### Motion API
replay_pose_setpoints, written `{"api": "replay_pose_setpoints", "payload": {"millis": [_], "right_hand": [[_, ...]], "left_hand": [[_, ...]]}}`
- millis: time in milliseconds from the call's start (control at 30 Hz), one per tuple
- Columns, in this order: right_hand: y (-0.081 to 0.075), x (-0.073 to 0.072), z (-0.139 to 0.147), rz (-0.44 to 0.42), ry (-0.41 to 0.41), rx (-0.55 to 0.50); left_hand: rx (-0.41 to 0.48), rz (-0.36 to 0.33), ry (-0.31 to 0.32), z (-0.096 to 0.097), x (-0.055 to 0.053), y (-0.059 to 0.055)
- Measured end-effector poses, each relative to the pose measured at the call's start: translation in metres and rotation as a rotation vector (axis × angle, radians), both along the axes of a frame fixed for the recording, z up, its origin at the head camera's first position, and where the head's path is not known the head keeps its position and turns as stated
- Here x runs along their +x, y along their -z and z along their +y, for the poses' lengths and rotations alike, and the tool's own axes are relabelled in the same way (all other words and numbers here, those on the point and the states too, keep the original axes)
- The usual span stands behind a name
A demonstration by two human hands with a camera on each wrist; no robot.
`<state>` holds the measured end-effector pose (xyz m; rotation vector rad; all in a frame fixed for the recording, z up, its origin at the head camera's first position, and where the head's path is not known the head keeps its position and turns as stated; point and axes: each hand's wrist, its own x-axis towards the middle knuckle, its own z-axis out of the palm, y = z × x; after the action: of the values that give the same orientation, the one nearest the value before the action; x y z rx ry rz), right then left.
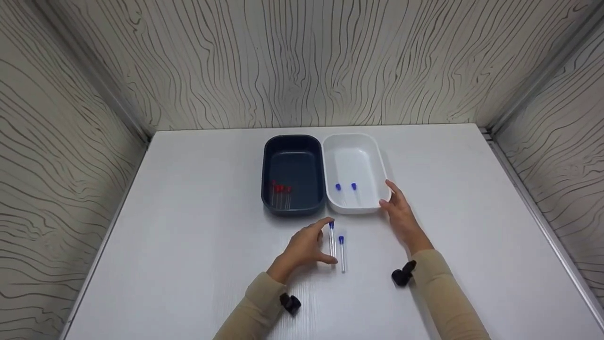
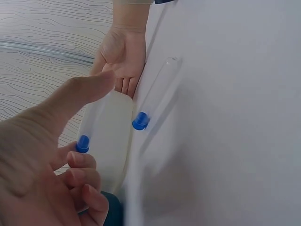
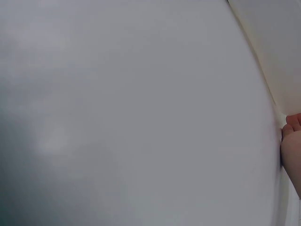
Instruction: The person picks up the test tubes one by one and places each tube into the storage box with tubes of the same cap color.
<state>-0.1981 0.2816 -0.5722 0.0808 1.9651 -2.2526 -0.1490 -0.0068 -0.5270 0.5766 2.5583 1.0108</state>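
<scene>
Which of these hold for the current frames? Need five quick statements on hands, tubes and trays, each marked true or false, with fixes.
1. The left hand pinches a blue-capped tube between thumb and finger. True.
2. The red-capped tubes lie in the white tray. False: they lie in the dark blue tray.
3. The right hand touches the white tray. True.
4. Four blue-capped tubes lie inside the white tray. False: two tubes with blue caps show in it.
5. Another blue-capped tube lies on the table, outside both trays. True.
</scene>
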Motion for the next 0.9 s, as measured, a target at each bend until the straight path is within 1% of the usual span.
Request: {"api": "replay_pose_setpoints", "payload": {"millis": [167,367,500,767,900], "right_hand": [[-0.001,0.0,0.0,0.0,-0.003,-0.016],[-0.001,-0.001,0.0,-0.001,-0.002,-0.022],[0.0,-0.001,0.001,-0.007,-0.003,-0.025],[0.001,-0.001,0.002,-0.021,0.002,-0.02],[0.001,-0.001,0.002,-0.022,0.008,-0.006]], "left_hand": [[0.03,0.031,0.016,0.001,-0.002,-0.005],[0.05,0.015,0.013,0.004,-0.005,-0.014],[0.047,0.023,0.013,0.008,-0.007,-0.018],[0.071,0.045,0.023,0.017,-0.013,-0.027],[0.082,0.075,0.037,0.021,-0.017,-0.031]]}}
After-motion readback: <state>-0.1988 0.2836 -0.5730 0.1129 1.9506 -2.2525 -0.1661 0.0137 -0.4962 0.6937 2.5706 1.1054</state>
